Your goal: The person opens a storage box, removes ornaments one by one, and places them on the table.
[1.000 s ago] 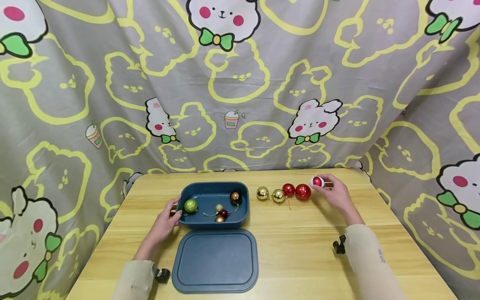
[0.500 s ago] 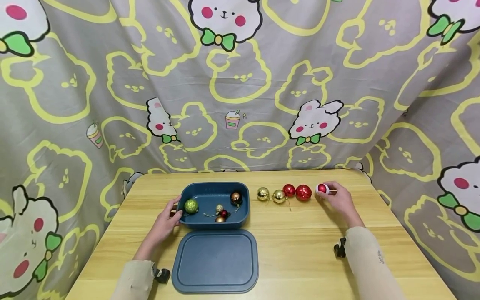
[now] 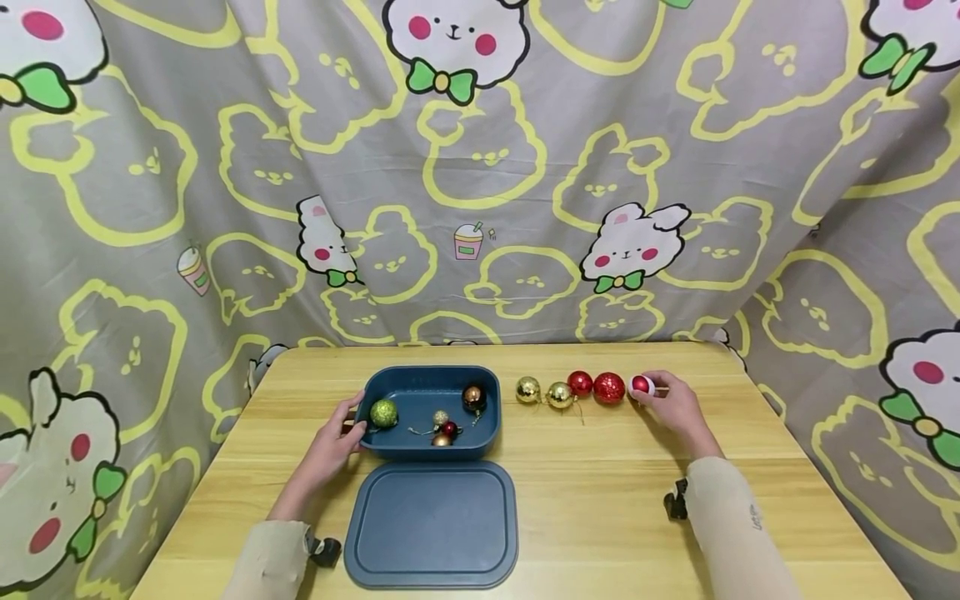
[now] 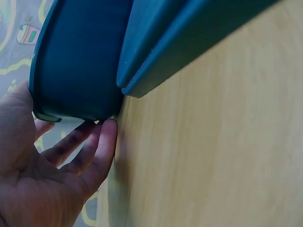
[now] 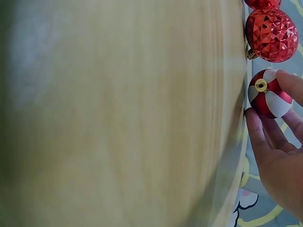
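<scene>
My right hand pinches a red-and-white Christmas bauble between thumb and fingers, low at the tabletop; its gold cap shows in the right wrist view. Beside it is a faceted red bauble, then a smaller red bauble and two gold baubles in a loose row. At the other side my left hand holds the left end of a dark blue open box, thumb by the rim and fingertips against the outer wall. Inside lie a green glitter bauble, a brown bauble and several smaller ones.
A blue lid lies flat on the wooden table right in front of the box. A patterned curtain hangs behind the table and along both sides.
My right hand has moved the red-and-white bauble down and slightly right, to the end of the row by the faceted red one. My left hand stays at the box.
</scene>
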{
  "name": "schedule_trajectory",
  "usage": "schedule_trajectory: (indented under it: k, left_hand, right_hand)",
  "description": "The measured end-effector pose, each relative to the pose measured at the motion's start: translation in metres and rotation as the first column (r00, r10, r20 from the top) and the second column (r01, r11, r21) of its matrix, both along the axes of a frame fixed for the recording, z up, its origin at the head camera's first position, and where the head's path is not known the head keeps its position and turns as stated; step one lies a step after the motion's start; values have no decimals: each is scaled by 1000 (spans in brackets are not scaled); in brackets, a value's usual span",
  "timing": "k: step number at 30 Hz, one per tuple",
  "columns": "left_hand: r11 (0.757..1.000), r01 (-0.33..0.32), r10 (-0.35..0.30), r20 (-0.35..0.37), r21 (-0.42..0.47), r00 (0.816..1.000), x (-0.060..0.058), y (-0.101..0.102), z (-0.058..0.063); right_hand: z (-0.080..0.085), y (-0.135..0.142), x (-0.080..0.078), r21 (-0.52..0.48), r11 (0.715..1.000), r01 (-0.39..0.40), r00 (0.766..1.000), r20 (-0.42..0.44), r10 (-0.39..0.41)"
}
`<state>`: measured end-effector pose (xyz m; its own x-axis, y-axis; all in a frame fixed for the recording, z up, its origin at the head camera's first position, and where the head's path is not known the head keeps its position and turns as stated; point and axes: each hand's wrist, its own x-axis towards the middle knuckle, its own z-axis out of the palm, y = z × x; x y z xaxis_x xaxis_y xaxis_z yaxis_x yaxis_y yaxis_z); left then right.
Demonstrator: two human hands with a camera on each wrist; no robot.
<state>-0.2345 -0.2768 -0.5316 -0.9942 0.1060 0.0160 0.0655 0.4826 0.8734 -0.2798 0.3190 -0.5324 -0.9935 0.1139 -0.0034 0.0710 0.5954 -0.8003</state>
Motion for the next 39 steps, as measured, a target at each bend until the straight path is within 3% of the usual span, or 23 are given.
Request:
schedule_trajectory:
  k: [13,22,39]
  left_hand:
    - [1000,-3,3,-28,-1,1000,-2,1,-3]
    - [1000,-3,4,5,-14,1000,1,1,2]
    - [1000,-10,10,4,-5,1000,1,1,1]
  right_hand:
    - [-2,-1,-2,12,1000,-9,1000,14,9]
    - [1,-3,0,29,999,-22,1000,9,22]
    - [0,-1,0,-3,999,-48,997,52,48]
